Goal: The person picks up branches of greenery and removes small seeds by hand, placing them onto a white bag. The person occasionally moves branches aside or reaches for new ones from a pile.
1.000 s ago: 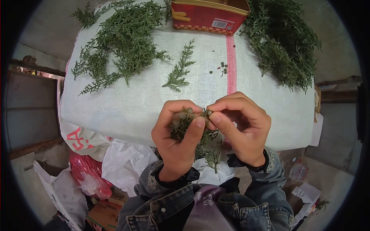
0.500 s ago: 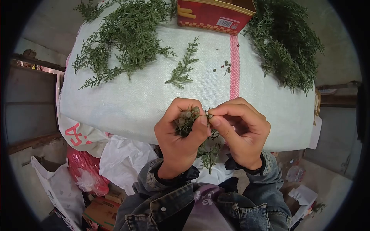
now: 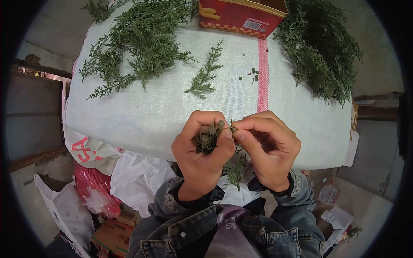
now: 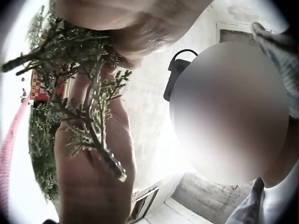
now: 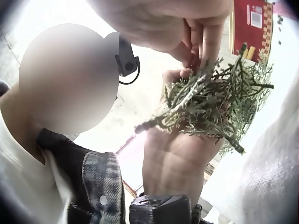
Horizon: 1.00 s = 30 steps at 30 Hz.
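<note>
My left hand (image 3: 195,157) grips a small bunch of juniper sprigs (image 3: 205,139) with round grey-green berries showing above the fingers. Below that hand, leafy ends and cut stems (image 4: 100,135) stick out, as the left wrist view shows. Close against the left thumb, my right hand (image 3: 277,148) pinches a small berry (image 3: 233,129) at the bunch's edge between thumb and forefinger. The right wrist view shows the bunch's underside (image 5: 201,102) in front of the left palm. Both hands are held over the near edge of a white woven sack (image 3: 150,116).
A red tin (image 3: 241,19) stands at the sack's far side. Evergreen branches are heaped at left (image 3: 146,47) and right (image 3: 320,51), with a single sprig (image 3: 206,73) between. Several loose dark berries (image 3: 254,75) lie by the pink stripe (image 3: 263,86).
The left hand has turned slightly and drawn its bunch in, so the berries sit higher and closer to its thumb. The right fingers keep their pinch. The head view has shifted a little.
</note>
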### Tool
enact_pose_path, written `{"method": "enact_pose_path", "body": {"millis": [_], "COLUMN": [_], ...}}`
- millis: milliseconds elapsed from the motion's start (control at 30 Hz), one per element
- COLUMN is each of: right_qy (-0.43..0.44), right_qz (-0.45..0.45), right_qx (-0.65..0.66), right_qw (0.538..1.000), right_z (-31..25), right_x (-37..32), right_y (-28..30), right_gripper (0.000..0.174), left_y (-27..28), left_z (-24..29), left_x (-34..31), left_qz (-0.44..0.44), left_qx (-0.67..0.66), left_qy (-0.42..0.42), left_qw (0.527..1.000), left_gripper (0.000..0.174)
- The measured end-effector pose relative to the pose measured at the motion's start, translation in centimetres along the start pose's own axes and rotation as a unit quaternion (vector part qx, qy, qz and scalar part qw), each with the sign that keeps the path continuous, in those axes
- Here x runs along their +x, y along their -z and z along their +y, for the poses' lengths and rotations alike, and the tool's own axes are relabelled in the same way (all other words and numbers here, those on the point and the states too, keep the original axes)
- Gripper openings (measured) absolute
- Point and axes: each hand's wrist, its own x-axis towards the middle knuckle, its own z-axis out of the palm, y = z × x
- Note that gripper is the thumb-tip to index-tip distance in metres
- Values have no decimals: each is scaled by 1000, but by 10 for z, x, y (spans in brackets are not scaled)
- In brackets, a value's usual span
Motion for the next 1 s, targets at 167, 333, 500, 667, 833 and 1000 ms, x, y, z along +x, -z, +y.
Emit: {"method": "enact_pose_path", "body": {"millis": [167, 333, 500, 667, 833, 1000], "right_qy": [4, -22, -45, -33, -48, -17], "right_qz": [-12, -22, -22, -31, -17, -27], "right_qx": [15, 66, 79, 86, 137, 92], "right_qw": [1000, 997, 996, 995, 989, 995], "right_z": [6, 8, 9, 13, 15, 16], "right_x": [1, 1, 0, 0, -2, -1], "right_y": [0, 0, -1, 1, 1, 1], "right_gripper": [15, 16, 15, 14, 15, 15], "left_y": [3, 1, -1, -2, -1, -2], "left_z": [0, 1, -3, -5, -6, -6], "left_x": [3, 4, 3, 2, 3, 3], "left_qz": [-18, -24, -12, -7, -7, -2], "left_qx": [14, -44, -60, -66, -101, -95], "left_qy": [7, 35, 38, 46, 38, 32], "left_qw": [1000, 998, 997, 997, 994, 995], "left_gripper": [9, 8, 7, 7, 8, 8]}}
